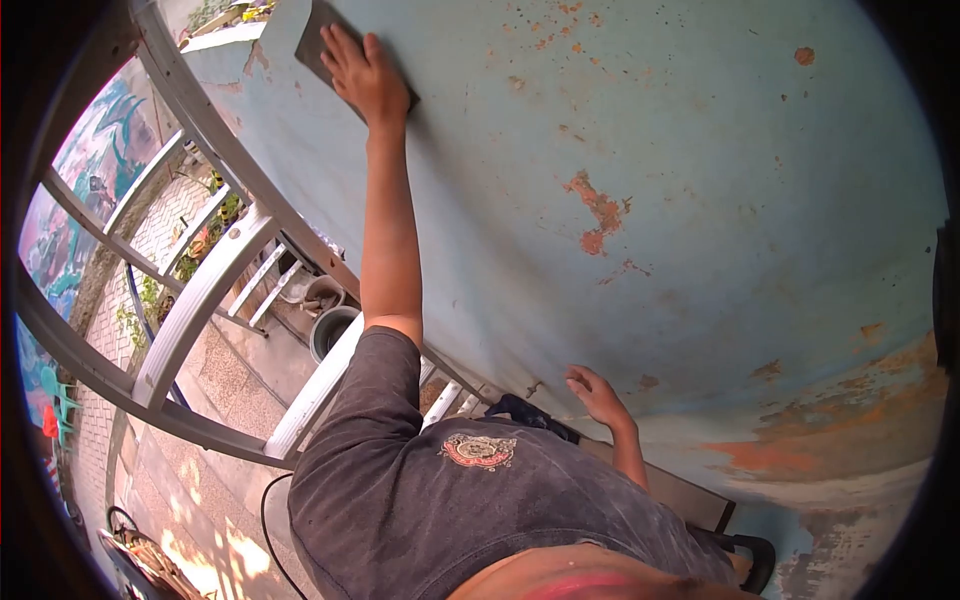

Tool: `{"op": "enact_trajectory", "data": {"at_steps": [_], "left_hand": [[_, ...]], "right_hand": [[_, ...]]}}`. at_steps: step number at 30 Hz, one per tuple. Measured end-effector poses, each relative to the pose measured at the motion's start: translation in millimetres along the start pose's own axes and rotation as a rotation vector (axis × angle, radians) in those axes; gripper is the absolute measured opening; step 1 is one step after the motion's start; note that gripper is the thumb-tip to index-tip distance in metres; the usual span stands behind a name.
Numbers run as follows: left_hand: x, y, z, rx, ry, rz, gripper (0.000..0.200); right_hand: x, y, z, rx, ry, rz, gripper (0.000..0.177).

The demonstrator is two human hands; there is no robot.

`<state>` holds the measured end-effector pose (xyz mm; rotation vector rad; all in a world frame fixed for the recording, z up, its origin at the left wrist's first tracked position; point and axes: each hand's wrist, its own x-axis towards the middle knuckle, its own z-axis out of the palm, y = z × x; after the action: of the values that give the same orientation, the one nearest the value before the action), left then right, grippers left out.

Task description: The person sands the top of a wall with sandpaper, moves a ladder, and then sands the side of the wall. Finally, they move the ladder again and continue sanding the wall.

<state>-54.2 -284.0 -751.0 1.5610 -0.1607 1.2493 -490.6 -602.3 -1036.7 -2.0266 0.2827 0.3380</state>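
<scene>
My left hand point(365, 80) is raised high at the end of a stretched arm, flat over a dark grey sheet that looks like sandpaper point(313, 45). It presses the sheet against the pale blue-green wall point(500, 170), and the sheet's edges show past the fingers and by the wrist. Lower down, my right hand point(597, 395) is close to the same wall with loosely bent fingers and nothing visible in it. Between the two hands, a patch of peeled paint point(597, 212) shows reddish material underneath.
An aluminium ladder point(205, 290) stands along my left side. Beyond it are a grey bucket point(333, 333), plants point(150, 310) and a paved floor point(225, 385). A tap point(535, 387) sticks out low on the wall. Larger worn areas point(850, 430) spread at the lower right.
</scene>
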Motion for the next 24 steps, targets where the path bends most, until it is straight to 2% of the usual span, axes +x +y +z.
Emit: {"op": "enact_trajectory", "data": {"at_steps": [2,4,5,6,8,11,13,15,18,20,23,24], "left_hand": [[-6,43,12,-0.041,0.041,0.240,0.069],[-27,114,6,0.121,-0.114,0.360,0.066],[-43,125,9,0.073,-0.221,0.429,0.059],[-67,146,16,0.110,-0.107,0.579,0.052],[-117,180,-1,-0.081,-0.365,0.801,0.055],[-127,156,11,-0.003,-0.291,0.763,0.052],[-98,130,9,0.034,-0.153,0.539,0.050],[-67,79,6,0.026,-0.007,0.281,0.053],[-37,-41,-1,0.009,0.113,-0.128,0.054],[-33,-74,-13,-0.009,0.093,-0.344,0.056],[-42,-39,2,0.005,0.094,-0.221,0.058],[-49,0,7,-0.064,0.087,-0.076,0.056]], "right_hand": [[-1,-5,-2,0.014,0.011,-0.003,0.054],[3,-17,-2,0.030,0.010,-0.021,0.053],[5,-22,-1,0.026,0.013,-0.022,0.053],[8,-27,0,0.023,0.018,-0.025,0.053],[16,-30,3,0.012,0.003,-0.043,0.053],[12,-41,5,-0.015,-0.025,-0.043,0.052],[14,-49,1,-0.027,-0.017,-0.049,0.051],[2,-45,0,0.019,0.044,-0.084,0.051],[-18,-21,-6,0.063,0.082,-0.054,0.055],[-37,0,-6,0.096,0.124,0.017,0.055],[-50,24,-11,0.098,0.153,0.087,0.054],[-52,27,-11,0.073,0.141,0.103,0.053]]}}
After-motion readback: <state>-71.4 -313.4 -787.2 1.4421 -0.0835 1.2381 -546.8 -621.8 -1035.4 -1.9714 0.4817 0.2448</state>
